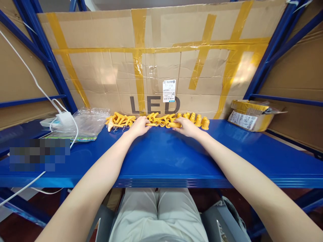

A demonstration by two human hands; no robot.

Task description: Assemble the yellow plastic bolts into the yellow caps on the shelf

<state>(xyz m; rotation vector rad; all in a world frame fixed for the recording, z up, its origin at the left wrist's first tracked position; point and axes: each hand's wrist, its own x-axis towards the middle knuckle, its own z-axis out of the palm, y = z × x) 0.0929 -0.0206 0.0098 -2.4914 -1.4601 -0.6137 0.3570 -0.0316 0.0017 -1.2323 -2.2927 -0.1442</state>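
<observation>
My left hand (138,126) reaches to the row of yellow parts at the back of the blue shelf. Its fingers are closed at the end of a small yellow piece (151,124), partly hidden by the hand. My right hand (186,126) has its fingertips on a yellow cylinder (174,125) lying on its side. Left of my left hand lie several yellow corkscrew handles (118,118) with metal spirals. More yellow handles (165,117) lie between the hands. Beyond my right hand stand several yellow bell-shaped sleeves (205,123).
Behind the parts stands a large taped cardboard sheet (111,77) marked LED. A small open carton (249,116) sits at the right. Clear plastic bags (85,122) and a white plug with cables (65,119) lie at the left. Blue posts (264,64) flank the shelf (164,158).
</observation>
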